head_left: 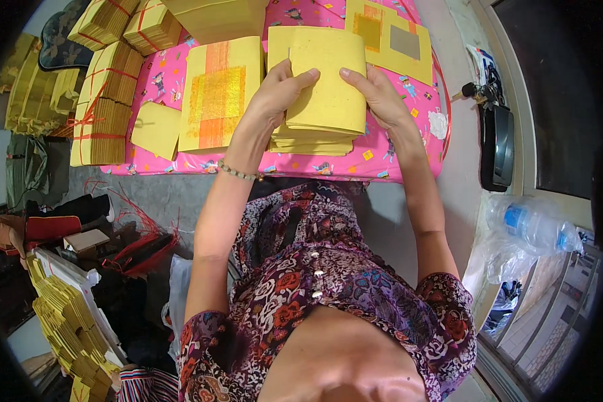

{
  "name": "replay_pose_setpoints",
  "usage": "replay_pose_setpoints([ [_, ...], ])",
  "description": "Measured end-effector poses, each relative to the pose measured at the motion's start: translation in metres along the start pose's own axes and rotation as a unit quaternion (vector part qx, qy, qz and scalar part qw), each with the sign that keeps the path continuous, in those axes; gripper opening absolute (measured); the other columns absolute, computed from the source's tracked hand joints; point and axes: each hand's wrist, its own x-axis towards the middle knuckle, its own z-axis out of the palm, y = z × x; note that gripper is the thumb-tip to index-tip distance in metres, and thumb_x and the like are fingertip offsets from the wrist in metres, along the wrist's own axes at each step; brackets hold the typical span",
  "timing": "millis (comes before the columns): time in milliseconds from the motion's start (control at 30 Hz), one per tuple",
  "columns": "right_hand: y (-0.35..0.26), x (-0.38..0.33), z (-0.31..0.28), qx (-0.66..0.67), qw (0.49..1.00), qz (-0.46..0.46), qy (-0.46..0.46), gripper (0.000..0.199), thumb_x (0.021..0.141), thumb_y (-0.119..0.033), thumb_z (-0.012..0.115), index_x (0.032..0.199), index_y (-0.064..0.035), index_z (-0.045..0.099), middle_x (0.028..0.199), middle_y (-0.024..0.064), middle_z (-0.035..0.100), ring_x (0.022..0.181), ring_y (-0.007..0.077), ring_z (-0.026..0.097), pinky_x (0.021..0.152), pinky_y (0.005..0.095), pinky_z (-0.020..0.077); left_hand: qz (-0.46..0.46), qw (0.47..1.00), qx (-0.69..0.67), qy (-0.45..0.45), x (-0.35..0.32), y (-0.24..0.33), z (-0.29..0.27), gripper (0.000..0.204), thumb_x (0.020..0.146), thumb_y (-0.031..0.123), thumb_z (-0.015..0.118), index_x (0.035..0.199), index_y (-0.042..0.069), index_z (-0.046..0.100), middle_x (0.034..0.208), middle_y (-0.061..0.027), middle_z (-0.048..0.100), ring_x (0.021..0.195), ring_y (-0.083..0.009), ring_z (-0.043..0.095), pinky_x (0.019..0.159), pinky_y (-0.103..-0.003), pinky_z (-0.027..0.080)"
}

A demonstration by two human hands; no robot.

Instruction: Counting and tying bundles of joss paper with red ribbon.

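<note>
A stack of folded yellow paper point(329, 80) is gripped between my hands above a pink patterned tablecloth. My left hand point(279, 90) holds its left edge, thumb lying on top. On the opposite edge is my right hand point(382, 99), its thumb also pressed on the upper sheet. The other fingers are partly hidden by the paper. More yellow sheets point(313, 145) lie beneath, close to the table's near edge. Left of my left hand rests yellow paper with an orange band and gold square point(214, 100). A loose yellow piece point(157, 126) lies beside it.
Yellow paper bundles tied with red string point(102, 137) line the table's left side. Yellow sheets with gold and silver squares point(406, 43) lie at far right. A plastic bottle point(521, 221) sits right of me. Red string point(144, 253) and stacked yellow paper point(67, 321) are at lower left.
</note>
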Motion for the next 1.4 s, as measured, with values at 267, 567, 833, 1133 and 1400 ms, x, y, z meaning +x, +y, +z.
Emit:
replay_pose_setpoints([
  [267, -0.02, -0.006, 0.01, -0.055, 0.993, -0.105, 0.012, 0.046, 0.09, -0.018, 0.061, 0.128, 0.0003, 0.044, 0.112, 0.008, 0.059, 0.101, 0.0129, 0.057, 0.085, 0.0272, 0.0476, 0.21, 0.975, 0.073, 0.018, -0.001, -0.008, 0.003, 0.04, 0.089, 0.007, 0.058, 0.126, -0.003, 0.043, 0.112, -0.0088, 0.059, 0.1, -0.0136, 0.057, 0.083, -0.027, 0.047],
  [567, -0.018, -0.022, 0.013, -0.185, 0.962, -0.202, -0.001, 0.059, 0.086, -0.012, 0.066, 0.133, 0.001, 0.034, 0.124, 0.0132, 0.048, 0.116, 0.0184, 0.049, 0.095, 0.0319, 0.0427, 0.349, 0.934, 0.062, 0.042, -0.01, -0.033, 0.006, 0.03, 0.091, 0.0, 0.052, 0.119, 0.0, 0.042, 0.109, -0.01, 0.057, 0.102, -0.0142, 0.055, 0.085, -0.027, 0.046],
  [833, -0.085, -0.025, 0.023, -0.503, 0.7, -0.499, 0.092, 0.047, 0.078, -0.02, 0.07, 0.122, -0.0093, 0.056, 0.118, 0.008, 0.056, 0.114, 0.0273, 0.052, 0.091, 0.0378, 0.0462, 0.351, 0.933, 0.073, 0.037, -0.018, -0.037, 0.007, 0.029, 0.092, 0.001, 0.051, 0.12, 0.0, 0.042, 0.108, -0.009, 0.057, 0.1, -0.0126, 0.055, 0.083, -0.026, 0.046],
  [1133, -0.077, -0.016, 0.022, -0.545, 0.671, -0.501, 0.044, 0.036, 0.079, -0.015, 0.066, 0.115, -0.012, 0.063, 0.107, 0.0033, 0.061, 0.103, 0.0235, 0.057, 0.085, 0.0379, 0.0484, 0.354, 0.93, 0.089, 0.042, -0.019, -0.038, 0.009, 0.03, 0.092, 0.0, 0.051, 0.12, 0.0, 0.042, 0.109, -0.0093, 0.056, 0.102, -0.0136, 0.054, 0.085, -0.027, 0.046],
  [1400, -0.083, -0.024, 0.023, -0.48, 0.727, -0.488, 0.053, 0.051, 0.077, -0.018, 0.071, 0.124, -0.007, 0.055, 0.111, 0.009, 0.059, 0.103, 0.0264, 0.057, 0.089, 0.0372, 0.0473, 0.363, 0.926, 0.094, 0.043, -0.018, -0.038, 0.008, 0.03, 0.092, 0.0, 0.051, 0.12, 0.0, 0.042, 0.108, -0.0098, 0.057, 0.101, -0.0138, 0.055, 0.084, -0.027, 0.046],
])
